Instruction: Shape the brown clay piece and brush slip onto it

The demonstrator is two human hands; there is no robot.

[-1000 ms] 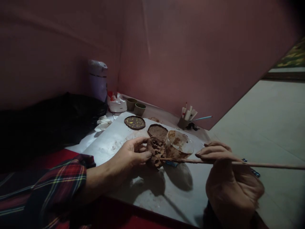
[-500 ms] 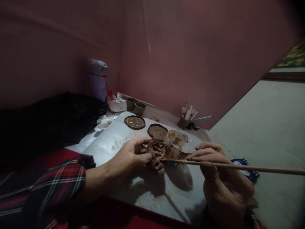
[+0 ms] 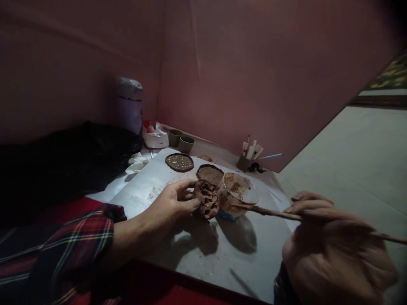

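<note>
From my end, I am seeing the stick pulling back to the right: half a second ago its tip was meeting the lumpy, hollowed clay piece; now it is showing clear of it, in front of the smeared glass bowl. Whether it is touching the glass, I cannot tell. My right hand is shifting right too, gripping the stick, its fingers pointing left. My left hand is staying nearly put, reaching in from the left and pinching the clay's left edge between thumb and fingers, holding it over the white sheet, just left of the bowl.
</note>
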